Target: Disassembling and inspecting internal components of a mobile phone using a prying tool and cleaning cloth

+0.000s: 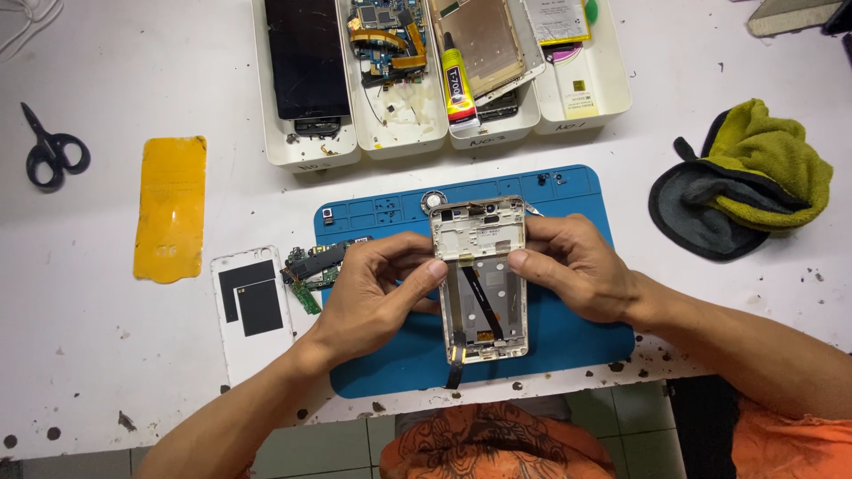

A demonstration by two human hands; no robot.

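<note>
An opened phone frame point(479, 232), white-gold with a black flex cable running down its middle, is held over a blue work mat point(577, 333). My left hand point(377, 288) grips its left edge, thumb pressing near the middle. My right hand point(572, 266) grips the right edge, thumb on the frame. A green circuit board point(312, 266) lies at the mat's left edge, beside a white back cover point(253, 306).
Several white trays point(306, 151) at the back hold a dark screen, boards, a glue tube point(459, 84) and panels. Black scissors point(49, 151) and a yellow sheet point(170, 208) lie at left. A green-grey cloth point(754, 177) sits at right. The table edge runs near me.
</note>
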